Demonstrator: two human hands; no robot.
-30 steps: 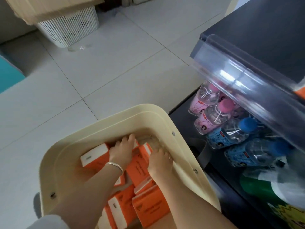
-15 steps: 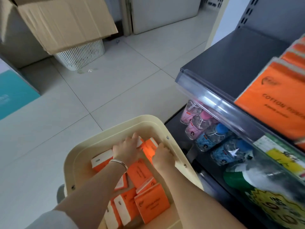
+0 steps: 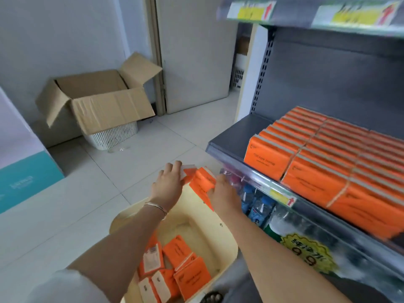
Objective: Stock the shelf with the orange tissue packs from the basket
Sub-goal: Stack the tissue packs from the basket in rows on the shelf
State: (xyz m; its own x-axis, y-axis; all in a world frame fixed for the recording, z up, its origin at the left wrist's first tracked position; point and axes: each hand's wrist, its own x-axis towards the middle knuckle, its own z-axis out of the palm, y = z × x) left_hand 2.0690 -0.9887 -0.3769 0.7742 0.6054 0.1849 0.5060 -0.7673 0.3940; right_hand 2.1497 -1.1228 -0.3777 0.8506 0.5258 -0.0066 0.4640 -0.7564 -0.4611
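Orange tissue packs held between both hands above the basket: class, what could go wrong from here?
1. The held packs are loose, squeezed between the left hand and the right hand; one could slip and drop into the basket or onto the floor.
2. A clear front rail edges the shelf; a low lift might catch the packs on it.

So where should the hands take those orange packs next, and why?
Probably up and across onto the shelf: the left hand and right hand hold packs between them above the basket, and bare space shows beside the stocked rows.
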